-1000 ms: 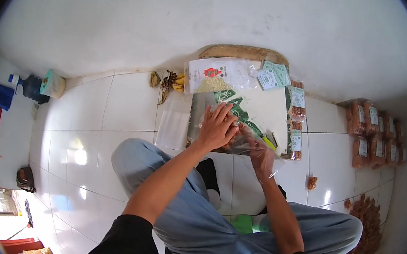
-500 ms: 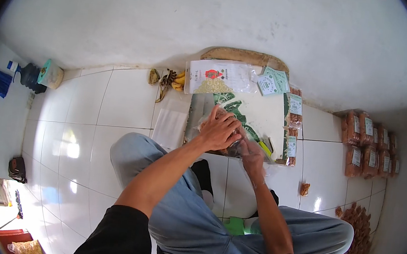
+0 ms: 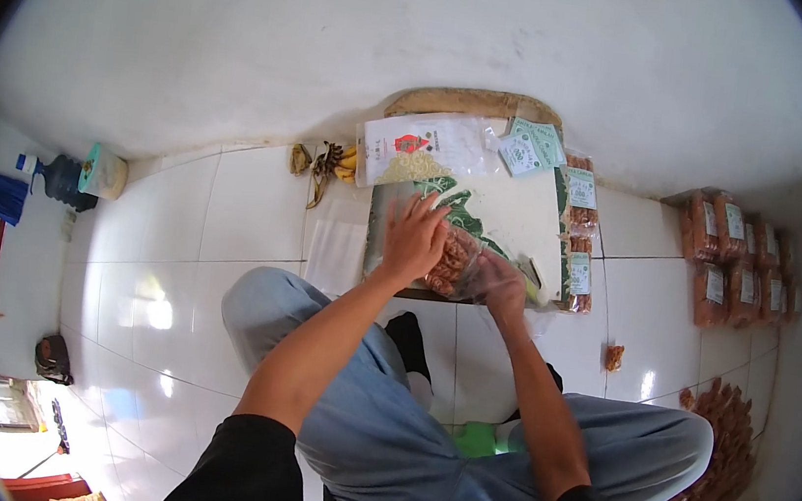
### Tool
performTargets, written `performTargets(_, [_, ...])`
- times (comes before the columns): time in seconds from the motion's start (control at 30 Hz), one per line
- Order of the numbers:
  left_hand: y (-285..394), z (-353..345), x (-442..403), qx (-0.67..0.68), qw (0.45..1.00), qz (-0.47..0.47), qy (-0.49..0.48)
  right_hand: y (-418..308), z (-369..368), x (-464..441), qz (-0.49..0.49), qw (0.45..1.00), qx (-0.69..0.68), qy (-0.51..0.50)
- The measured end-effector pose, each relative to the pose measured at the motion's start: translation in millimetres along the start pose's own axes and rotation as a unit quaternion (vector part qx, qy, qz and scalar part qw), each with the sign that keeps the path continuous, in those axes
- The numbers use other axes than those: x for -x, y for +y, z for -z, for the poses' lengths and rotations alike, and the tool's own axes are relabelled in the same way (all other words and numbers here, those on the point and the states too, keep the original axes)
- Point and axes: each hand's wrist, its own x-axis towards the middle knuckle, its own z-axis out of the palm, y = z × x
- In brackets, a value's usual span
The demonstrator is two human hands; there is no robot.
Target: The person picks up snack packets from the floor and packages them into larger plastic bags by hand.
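A clear plastic bag of reddish-brown snack pieces (image 3: pixel 454 259) lies on a low table with a green leaf pattern (image 3: pixel 533 216). My left hand (image 3: pixel 413 242) rests along the bag's left side, its fingers stretched out and somewhat apart. At the bag's right end, my right hand (image 3: pixel 502 284) is closed on the loose plastic; its fingertips are partly hidden. Just right of that hand is a yellow-green tool with a dark part (image 3: pixel 533 278), whose kind I cannot make out.
Printed plastic packaging (image 3: pixel 422 149) and green-and-white labels (image 3: pixel 531 152) lie at the table's back. Labelled snack packs (image 3: pixel 582 197) line its right edge. More filled packs (image 3: pixel 732 254) are stacked by the right wall, near a heap of small brown packets (image 3: pixel 708 464). Bananas (image 3: pixel 347 163) lie left.
My left hand has moved left off the bag's top, its fingers straightening, so more of the brown contents shows. My right hand stays at the bag's right end. The view has shifted slightly.
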Motion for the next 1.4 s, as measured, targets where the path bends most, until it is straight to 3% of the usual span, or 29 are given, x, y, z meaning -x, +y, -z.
performTargets(0.03, [-2, 0, 2, -0.038, 0.998, 0.056, 0.01, 12, -1, -1, -0.002, 1.0, -0.003, 0.001])
performTargets(0.1, [-5, -1, 4, -0.032, 0.998, 0.061, 0.008, 28, -2, -4, 0.028, 0.984, -0.169, -0.055])
performTargets(0.13, [-6, -2, 5, -0.025, 0.997, 0.069, 0.009, 32, -1, -5, 0.028, 0.983, -0.17, -0.054])
performTargets(0.2, [-6, -3, 5, -0.01, 0.998, 0.061, 0.009, 34, -2, -5, 0.092, 0.995, -0.008, -0.044])
performTargets(0.43, [-7, -7, 2, -0.001, 0.997, 0.077, -0.013, 23, -8, -6, 0.137, 0.99, 0.003, -0.018])
performTargets(0.5, [-10, -8, 1, 0.0, 0.998, 0.063, -0.01, -14, -3, 4, 0.026, 0.986, 0.163, -0.016])
performTargets(0.73, [-10, -5, 2, -0.025, 0.998, 0.038, -0.054, 14, -14, -6, 0.143, 0.977, 0.158, 0.011])
performTargets(0.8, [-11, -8, 3, -0.028, 0.997, 0.034, -0.058, 11, -17, -7, 0.097, 0.985, 0.144, -0.003])
performTargets(0.93, [-12, -11, 3, -0.036, 0.996, 0.033, -0.08, -4, -15, -5, 0.12, 0.97, 0.211, 0.018])
performTargets(1.23, [-15, -13, -1, -0.065, 0.993, 0.048, -0.084, -27, -4, -5, 0.013, 0.971, 0.229, -0.072])
performTargets(1.27, [-21, -13, -5, -0.063, 0.993, 0.051, -0.082, -30, 2, 4, -0.043, 0.989, 0.112, -0.086])
performTargets(1.3, [-30, -10, -11, 0.006, 0.994, 0.103, -0.043, -33, 7, 11, -0.098, 0.99, -0.007, -0.099])
performTargets(1.37, [-28, 15, -10, 0.118, 0.965, 0.235, -0.001, -18, 15, 10, -0.096, 0.987, -0.003, -0.125])
performTargets(1.4, [-22, 29, -7, 0.119, 0.964, 0.238, 0.0, -11, 18, 9, -0.095, 0.985, -0.005, -0.147])
